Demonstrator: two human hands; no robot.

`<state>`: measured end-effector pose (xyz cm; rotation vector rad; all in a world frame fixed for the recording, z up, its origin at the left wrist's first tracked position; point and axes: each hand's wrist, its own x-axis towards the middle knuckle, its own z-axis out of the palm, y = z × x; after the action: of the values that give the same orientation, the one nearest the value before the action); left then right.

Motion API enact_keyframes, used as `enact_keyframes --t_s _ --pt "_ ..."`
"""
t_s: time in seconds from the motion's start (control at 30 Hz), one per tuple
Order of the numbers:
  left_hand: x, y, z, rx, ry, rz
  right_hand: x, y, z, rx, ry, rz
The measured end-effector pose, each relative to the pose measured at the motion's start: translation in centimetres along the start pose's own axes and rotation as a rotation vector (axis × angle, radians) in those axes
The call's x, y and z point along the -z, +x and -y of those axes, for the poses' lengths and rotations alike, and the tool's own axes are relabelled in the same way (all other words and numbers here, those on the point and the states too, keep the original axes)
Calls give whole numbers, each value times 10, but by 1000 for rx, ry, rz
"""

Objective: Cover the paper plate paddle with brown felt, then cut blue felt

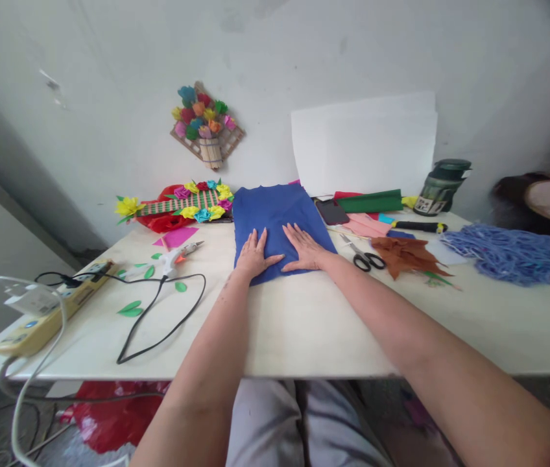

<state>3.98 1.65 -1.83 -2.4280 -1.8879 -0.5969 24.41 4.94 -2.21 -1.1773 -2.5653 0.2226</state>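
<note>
A blue sheet of fabric or felt (275, 207) lies flat on the white table (304, 324), reaching back to the wall. My left hand (254, 255) presses palm-down on its near edge, fingers spread. My right hand (305, 248) lies flat beside it on the same sheet, fingers apart. Neither hand holds anything. Black-handled scissors (366, 257) lie just right of my right hand.
A glue gun (180, 254) with a black cord lies at left, near a power strip (51, 305) and green paper leaves (131, 309). Paper flowers (182, 206) sit at the back left. Brown cut pieces (404, 254), a blue shredded pile (513, 251), coloured sheets and a phone (332, 211) lie right.
</note>
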Motion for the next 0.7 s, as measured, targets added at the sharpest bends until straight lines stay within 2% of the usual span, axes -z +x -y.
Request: enact_keyframes --t_s 0.27,0.7 --pt "1 0 -1 11 -3 12 9 -4 -10 -36 79 47" --pt "-1 1 3 -4 -19 15 16 -9 -13 -82 -2 134"
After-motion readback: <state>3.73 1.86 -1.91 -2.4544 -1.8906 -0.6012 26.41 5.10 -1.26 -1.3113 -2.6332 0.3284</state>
